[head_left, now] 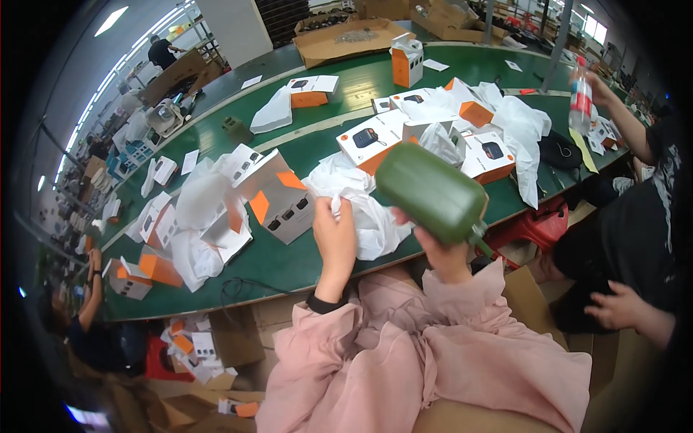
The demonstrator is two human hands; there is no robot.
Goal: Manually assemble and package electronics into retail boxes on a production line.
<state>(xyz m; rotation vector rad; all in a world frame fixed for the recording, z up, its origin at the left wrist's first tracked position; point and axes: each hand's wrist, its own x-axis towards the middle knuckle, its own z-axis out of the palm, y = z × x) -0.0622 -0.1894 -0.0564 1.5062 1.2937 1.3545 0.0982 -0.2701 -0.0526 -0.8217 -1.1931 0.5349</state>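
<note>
My right hand [442, 252] is closed around the lower end of a large olive-green rounded device [432, 191] with a short cord loop at one corner. It is held up in front of me, slightly blurred; its exact kind is not clear. My left hand [336, 234] pinches the edge of a crumpled white plastic bag [375, 227], which lies on the green table's near side. Left of that hand stands an open white-and-orange box [285, 209] with its flaps out. Behind the green device, a closed white box [369, 138] shows a printed picture of a dark device.
Green work table [289, 270] curves across, strewn with boxes and white bags. A smaller green device [236, 130] sits farther back. At right, a co-worker holds a bottle [580, 97]; a red stool [530, 229] is beside them. Another person's arm [94, 289] reaches in at left.
</note>
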